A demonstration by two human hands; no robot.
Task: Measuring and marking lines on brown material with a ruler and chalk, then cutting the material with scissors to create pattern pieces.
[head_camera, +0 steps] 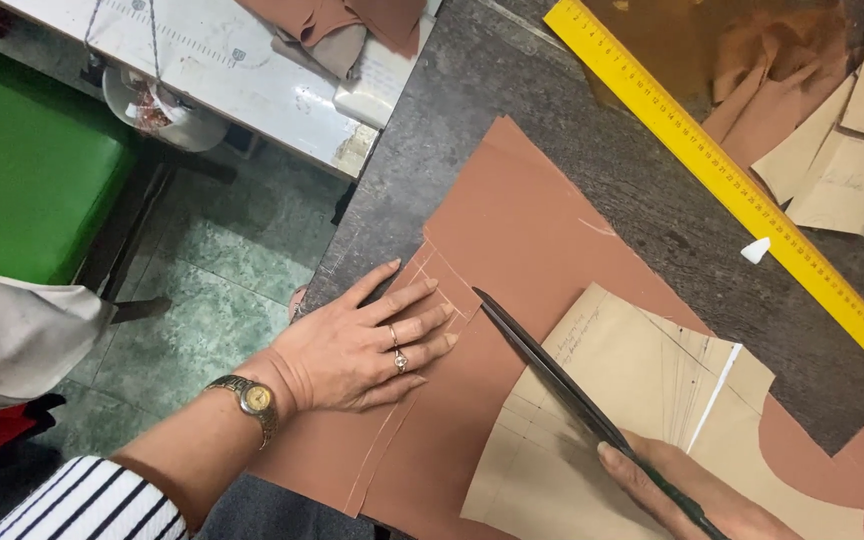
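Starting at the left edge of the frame: a green cushioned seat [27, 160] is sitting over a mottled green tiled floor [217, 270], with a white worktop [242, 70] running across the upper left. Lower left, a striped sleeve [92, 505] and a wristwatch [252, 400] are leading up to the left hand [367, 345], which is lying flat, fingers spread narrow, pressing on the rust-brown fabric [522, 230] near its chalk-marked left edge; rings are showing on one finger. The fabric is spreading across the dark stone table [512, 70] at centre frame. Just right of that hand, dark scissors [552, 375] are pointing up-left, blades nearly closed, tips resting on the fabric beside a tan paper pattern [632, 400] lying on top of it. The right hand [682, 490], at the bottom right, is gripping the scissor handles, partly cut off by the frame. Farther right, a small white chalk piece [755, 250] is lying just beside a long yellow ruler [742, 185] slanting from top centre to the right edge. More paper pieces [842, 160] are stacked in the upper right.
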